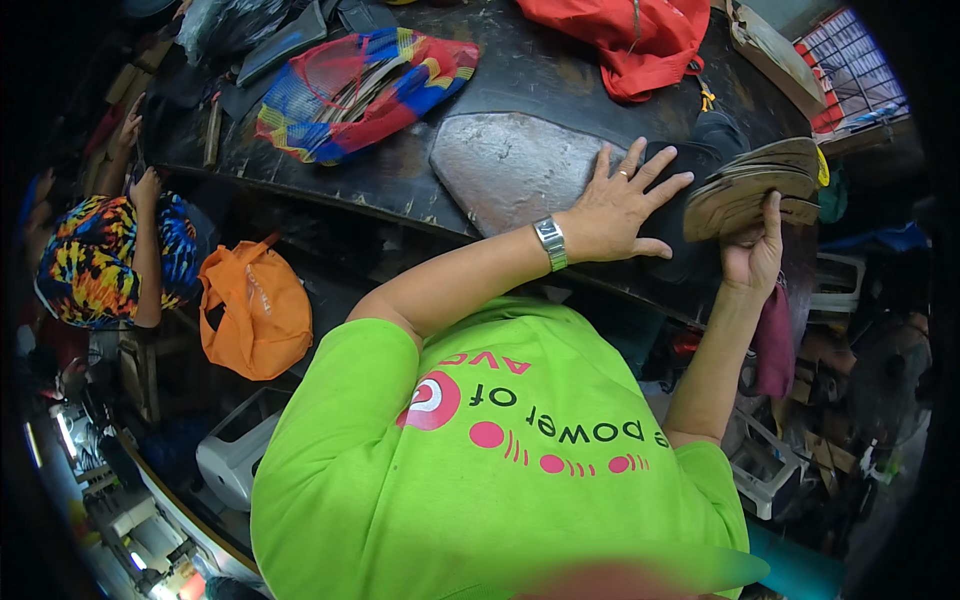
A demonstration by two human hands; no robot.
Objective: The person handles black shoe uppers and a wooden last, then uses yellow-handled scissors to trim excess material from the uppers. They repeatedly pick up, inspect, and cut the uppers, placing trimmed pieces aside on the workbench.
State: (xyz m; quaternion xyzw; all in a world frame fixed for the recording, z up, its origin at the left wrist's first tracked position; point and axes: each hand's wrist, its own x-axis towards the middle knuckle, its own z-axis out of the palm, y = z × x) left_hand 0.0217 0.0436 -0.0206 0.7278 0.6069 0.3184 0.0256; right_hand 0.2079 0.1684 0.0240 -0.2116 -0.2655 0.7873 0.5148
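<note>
My left hand (pixel 625 205), with a ring and a metal watch at the wrist, lies flat with its fingers spread. It rests on a black sheet of material (pixel 665 225) at the right edge of a smooth grey slab (pixel 515 170) on the dark table. My right hand (pixel 755 250) is closed around a stack of thin brown board pieces (pixel 755 190) with rounded outlines. The stack is held up at the table's right end, its layers slightly fanned. My right thumb or a finger points up along its near face.
A striped mesh bag (pixel 370 90) with flat pieces inside lies on the table (pixel 400 190), left of the slab. Red cloth (pixel 650 40) sits at the back. An orange bag (pixel 255 310) hangs near the front edge. Another person's arm (pixel 147 240) is at far left.
</note>
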